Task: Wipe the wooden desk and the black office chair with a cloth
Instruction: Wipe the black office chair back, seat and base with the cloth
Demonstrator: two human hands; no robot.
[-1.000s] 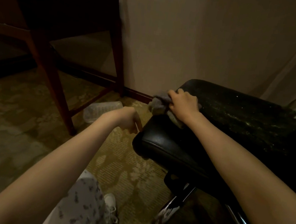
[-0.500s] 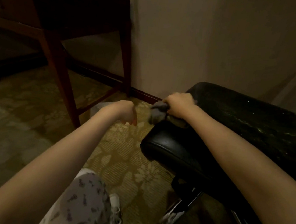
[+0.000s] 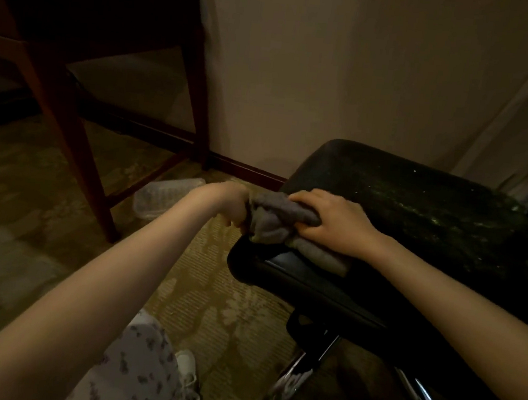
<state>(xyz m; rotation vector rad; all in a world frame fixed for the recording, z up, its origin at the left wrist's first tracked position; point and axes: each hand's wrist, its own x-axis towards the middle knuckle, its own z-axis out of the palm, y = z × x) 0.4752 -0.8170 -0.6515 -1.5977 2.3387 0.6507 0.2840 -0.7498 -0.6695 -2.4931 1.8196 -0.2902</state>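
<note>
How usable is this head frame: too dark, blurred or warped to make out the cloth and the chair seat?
Head view: dim, warm light; the underside of the dark wooden desk is lost in shadow; wide-angle distortion bows lines near the edges; the crumpled grey cloth, under the right hand, and the black padded chair seat read clearly, slightly soft; pale specks glint on the seat.

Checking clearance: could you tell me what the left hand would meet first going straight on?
The crumpled grey cloth, gripped by the right hand on the black padded chair seat; they may already touch.
</note>
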